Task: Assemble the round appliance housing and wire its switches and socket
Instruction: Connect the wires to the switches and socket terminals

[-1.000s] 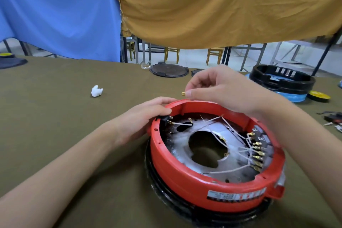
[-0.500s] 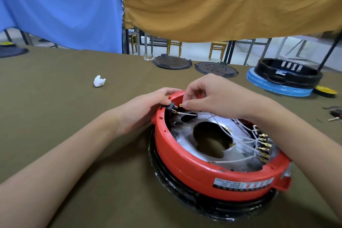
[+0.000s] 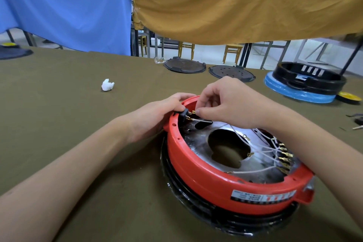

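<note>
Housing: we see the red round housing [image 3: 222,179] in the lower right part of the frame, open side up, standing on a black ring base [image 3: 196,204] on the olive table cloth [image 3: 59,116].
Left hand: our left hand [image 3: 157,116] is at the upper left rim of the housing; its fingers are curled around a small black switch [image 3: 183,114] and hold it there.
Right hand: our right hand [image 3: 229,104] is above the far rim; thumb and forefinger pinch a brass terminal [image 3: 193,112] just beside the switch pins.
Wires: thin white wires [image 3: 261,149] cross the metal plate [image 3: 198,139] inside toward a row of brass terminals [image 3: 284,157] at the right wall.
Label: a sticker [image 3: 261,195] is on the near wall; we cannot read the text.
Table, far side: a white crumpled piece [image 3: 107,85] lies at centre left, two dark round lids [image 3: 208,68] near the far edge, a black housing [image 3: 308,76] on a blue disc [image 3: 294,92] at the upper right.
</note>
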A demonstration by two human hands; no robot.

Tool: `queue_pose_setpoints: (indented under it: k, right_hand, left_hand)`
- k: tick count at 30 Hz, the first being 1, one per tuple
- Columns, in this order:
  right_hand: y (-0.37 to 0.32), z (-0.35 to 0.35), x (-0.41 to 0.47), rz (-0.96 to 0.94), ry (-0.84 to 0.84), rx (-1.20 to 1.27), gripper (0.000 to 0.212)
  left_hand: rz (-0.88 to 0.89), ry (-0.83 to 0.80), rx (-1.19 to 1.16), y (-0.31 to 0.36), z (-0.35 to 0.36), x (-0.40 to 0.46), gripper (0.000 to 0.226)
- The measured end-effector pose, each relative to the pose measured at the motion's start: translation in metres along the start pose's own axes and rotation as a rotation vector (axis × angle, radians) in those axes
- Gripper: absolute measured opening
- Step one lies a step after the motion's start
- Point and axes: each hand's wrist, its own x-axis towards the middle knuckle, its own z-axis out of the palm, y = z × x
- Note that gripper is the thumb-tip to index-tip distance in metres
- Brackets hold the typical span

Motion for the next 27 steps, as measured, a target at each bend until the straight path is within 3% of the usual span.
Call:
queue_pose_setpoints:
  k: [22, 27]
  right_hand:
    - [-0.0046, 0.0048, -0.0015, 0.03, 0.012, -0.003, 0.012]
    - [-0.0057, 0.007, -0.0013, 0.044, 0.034, -0.034, 0.011]
  left_hand:
    - [0.005, -0.017, 0.023, -0.0015, 0.0009, 0.0003, 0.052]
    - [0.013, -0.01, 0.126, 0.0001, 0.0004, 0.0003, 0.05]
